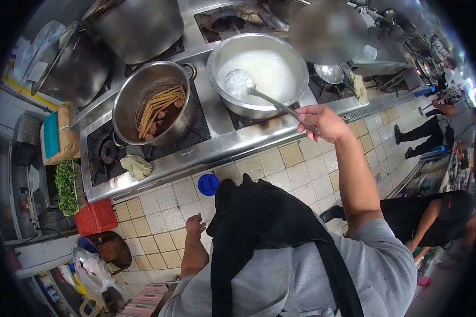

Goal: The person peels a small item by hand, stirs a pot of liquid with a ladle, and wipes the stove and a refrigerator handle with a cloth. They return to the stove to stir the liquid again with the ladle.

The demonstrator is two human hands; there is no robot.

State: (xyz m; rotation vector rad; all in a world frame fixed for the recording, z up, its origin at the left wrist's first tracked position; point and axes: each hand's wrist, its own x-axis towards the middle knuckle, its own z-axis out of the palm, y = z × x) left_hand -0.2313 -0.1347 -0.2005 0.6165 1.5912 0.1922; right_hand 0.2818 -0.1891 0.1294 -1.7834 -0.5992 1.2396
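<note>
A long-handled skimmer is in my right hand, which grips the end of its handle with the fingers wrapped round it. Its round head, covered in white, rests at the left part of a wide metal bowl of milky white liquid. The bowl stands on the stove, and my hand is just off its front right rim. My left hand hangs low at my side over the tiled floor, fingers loosely bent and apart, with nothing in it.
Left of the bowl stands a steel pot with brown sticks and dark liquid. A cloth lies on the stove's front edge. Larger pots stand behind. A blue round object is by my feet. Other people are at the right.
</note>
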